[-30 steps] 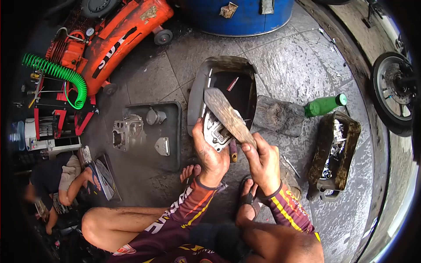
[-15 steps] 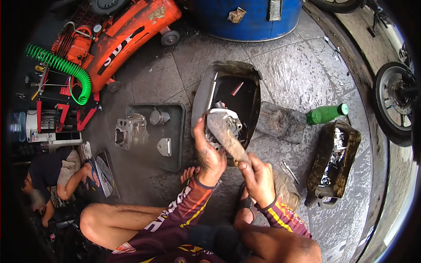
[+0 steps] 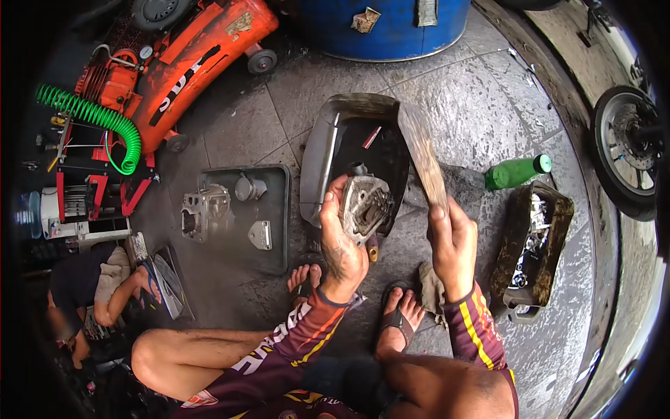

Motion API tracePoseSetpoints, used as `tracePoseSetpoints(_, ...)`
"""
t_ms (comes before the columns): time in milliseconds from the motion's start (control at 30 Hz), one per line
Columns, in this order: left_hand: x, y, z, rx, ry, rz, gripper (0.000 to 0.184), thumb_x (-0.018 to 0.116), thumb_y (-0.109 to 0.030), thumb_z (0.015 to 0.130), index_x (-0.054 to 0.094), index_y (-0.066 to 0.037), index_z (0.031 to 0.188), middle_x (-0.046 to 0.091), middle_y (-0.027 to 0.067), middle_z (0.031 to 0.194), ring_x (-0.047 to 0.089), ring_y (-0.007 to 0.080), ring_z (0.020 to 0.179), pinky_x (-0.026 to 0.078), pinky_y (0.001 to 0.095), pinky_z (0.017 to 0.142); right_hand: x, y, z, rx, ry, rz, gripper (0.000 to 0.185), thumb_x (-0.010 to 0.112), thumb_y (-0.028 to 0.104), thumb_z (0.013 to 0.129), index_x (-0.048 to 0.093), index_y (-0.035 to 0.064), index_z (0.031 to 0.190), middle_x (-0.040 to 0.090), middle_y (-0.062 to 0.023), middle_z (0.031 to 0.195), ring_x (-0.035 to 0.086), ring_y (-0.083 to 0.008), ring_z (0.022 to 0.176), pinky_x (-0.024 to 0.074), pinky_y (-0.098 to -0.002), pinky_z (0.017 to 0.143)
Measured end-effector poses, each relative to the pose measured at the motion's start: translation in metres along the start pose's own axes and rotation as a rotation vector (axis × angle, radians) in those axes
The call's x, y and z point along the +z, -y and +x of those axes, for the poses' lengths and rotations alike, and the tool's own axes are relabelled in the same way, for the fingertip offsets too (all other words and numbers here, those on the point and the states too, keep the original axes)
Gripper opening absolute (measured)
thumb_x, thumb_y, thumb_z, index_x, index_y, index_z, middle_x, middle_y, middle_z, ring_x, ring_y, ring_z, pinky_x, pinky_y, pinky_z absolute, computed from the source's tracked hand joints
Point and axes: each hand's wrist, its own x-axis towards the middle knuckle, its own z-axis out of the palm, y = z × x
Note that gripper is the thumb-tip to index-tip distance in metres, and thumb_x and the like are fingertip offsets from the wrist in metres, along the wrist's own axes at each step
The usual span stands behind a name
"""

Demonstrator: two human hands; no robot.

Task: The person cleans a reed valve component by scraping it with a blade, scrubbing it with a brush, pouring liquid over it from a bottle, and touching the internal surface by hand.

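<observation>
Above dark tiles, the left hand (image 3: 344, 262) grips pitted metal (image 3: 366, 208); the right (image 3: 453, 244), flat wood (image 3: 423, 155).

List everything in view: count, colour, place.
compressor: 1, orange, upper left
coiled hose: 1, green, left
drum: 1, blue, top
basin: 1, dark, centre
tray: 1, dark, centre left
loose parts: 3, grey, on tray
bottle: 1, green, right
parts box: 1, brown, right
wheel: 1, black, far right
cloth: 1, drab, lower centre
co-worker: 1, dark top, lower left
casting: 1, grey, centre
flat bar: 1, brown, centre
left hand: 1, maroon sleeve, on casting
right hand: 1, maroon sleeve, on bar
</observation>
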Motion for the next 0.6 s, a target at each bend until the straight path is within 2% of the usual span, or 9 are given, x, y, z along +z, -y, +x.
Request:
tracePoseSetpoints(33, -0.010, -0.001, 0.007, 0.037, 0.058, 0.036, 0.049, 0.032, -0.040, 0.102, 0.054, -0.003, 0.126, 0.060, 0.0120, 0.125, 0.058, 0.0236, 0.115, 0.047, 0.0387, 0.099, -0.002, 0.009, -0.015, -0.031, 0.070, 0.058, 0.026, 0.063, 0.028, 0.094, 0.063, 0.0019, 0.091, 0.055, -0.0184, 0.060, 0.067, -0.0294, 0.056, 0.0459, -0.0366, 0.052)
tracePoseSetpoints(100, -0.033, 0.017, 0.012, 0.177, -0.052, 0.339, 0.049, 0.033, -0.040, 0.102, 0.053, -0.005, 0.128, 0.059, 0.0112, 0.126, 0.058, 0.0228, 0.116, 0.047, 0.0380, 0.099, 0.018, 0.002, -0.033, -0.233, 0.174, -0.018, 0.027, 0.064, 0.029, 0.092, 0.062, 0.0022, 0.095, 0.058, -0.0213, 0.065, 0.066, -0.0396, 0.065, 0.0479, -0.0393, 0.055)
tracePoseSetpoints(133, -0.024, 0.012, 0.007, 0.107, -0.019, 0.257, 0.049, 0.033, -0.040, 0.102, 0.052, -0.004, 0.129, 0.059, 0.0108, 0.127, 0.058, 0.0222, 0.115, 0.046, 0.0373, 0.099, 0.032, -0.003, -0.028, -0.191, 0.104, 0.023, 0.030, 0.066, 0.031, 0.091, 0.061, 0.0015, 0.091, 0.058, -0.0233, 0.069, 0.063, -0.0455, 0.072, 0.0483, -0.0422, 0.057)
tracePoseSetpoints(200, -0.005, 0.003, -0.003, -0.039, 0.030, 0.099, 0.051, 0.033, -0.040, 0.101, 0.050, -0.003, 0.130, 0.058, 0.0102, 0.127, 0.058, 0.0210, 0.113, 0.046, 0.0359, 0.099, 0.030, -0.002, 0.007, -0.121, 0.003, -0.067, 0.031, 0.064, 0.029, 0.093, 0.056, 0.0000, 0.084, 0.056, -0.0244, 0.066, 0.060, -0.0447, 0.065, 0.0447, -0.0416, 0.051)
tracePoseSetpoints(267, 0.002, 0.006, -0.011, 0.037, 0.179, 0.118, 0.052, 0.034, -0.042, 0.101, 0.051, -0.003, 0.130, 0.060, 0.0094, 0.124, 0.059, 0.0196, 0.110, 0.046, 0.0356, 0.098, 0.019, -0.004, 0.022, -0.103, -0.040, -0.083, 0.030, 0.062, 0.026, 0.095, 0.055, -0.0007, 0.083, 0.054, -0.0244, 0.064, 0.057, -0.0438, 0.058, 0.0394, -0.0415, 0.045)
tracePoseSetpoints(367, -0.001, -0.003, 0.004, 0.055, 0.083, 0.083, 0.053, 0.032, -0.043, 0.101, 0.053, -0.003, 0.129, 0.061, 0.0090, 0.123, 0.060, 0.0193, 0.110, 0.047, 0.0355, 0.097, -0.001, 0.005, -0.020, -0.053, 0.021, 0.049, 0.027, 0.064, 0.026, 0.094, 0.062, -0.0007, 0.091, 0.060, -0.0188, 0.064, 0.068, -0.0340, 0.060, 0.0478, -0.0362, 0.052)
tracePoseSetpoints(400, -0.005, -0.005, 0.011, 0.019, -0.037, 0.096, 0.052, 0.030, -0.043, 0.102, 0.054, -0.004, 0.128, 0.062, 0.0086, 0.120, 0.061, 0.0197, 0.109, 0.048, 0.0359, 0.096, -0.003, 0.011, -0.035, -0.161, 0.101, 0.039, 0.024, 0.063, 0.023, 0.094, 0.064, -0.0002, 0.096, 0.062, -0.0163, 0.066, 0.072, -0.0310, 0.067, 0.0511, -0.0348, 0.057)
tracePoseSetpoints(533, -0.002, 0.017, -0.004, -0.050, -0.110, 0.030, 0.054, 0.032, -0.044, 0.099, 0.053, -0.005, 0.130, 0.064, 0.0072, 0.113, 0.062, 0.0202, 0.105, 0.049, 0.0373, 0.093, 0.029, 0.012, -0.015, -0.008, 0.078, 0.092, 0.029, 0.062, 0.027, 0.095, 0.056, 0.0009, 0.083, 0.056, -0.0193, 0.060, 0.065, -0.0379, 0.061, 0.0447, -0.0378, 0.051)
tracePoseSetpoints(600, 0.002, 0.019, -0.011, -0.022, 0.007, 0.112, 0.056, 0.032, -0.044, 0.099, 0.054, -0.002, 0.128, 0.065, 0.0092, 0.113, 0.063, 0.0216, 0.103, 0.049, 0.0368, 0.094, 0.019, 0.027, 0.004, -0.051, 0.007, 0.062, 0.029, 0.061, 0.025, 0.096, 0.056, 0.0001, 0.083, 0.051, -0.0193, 0.057, 0.060, -0.0360, 0.052, 0.0409, -0.0374, 0.048)
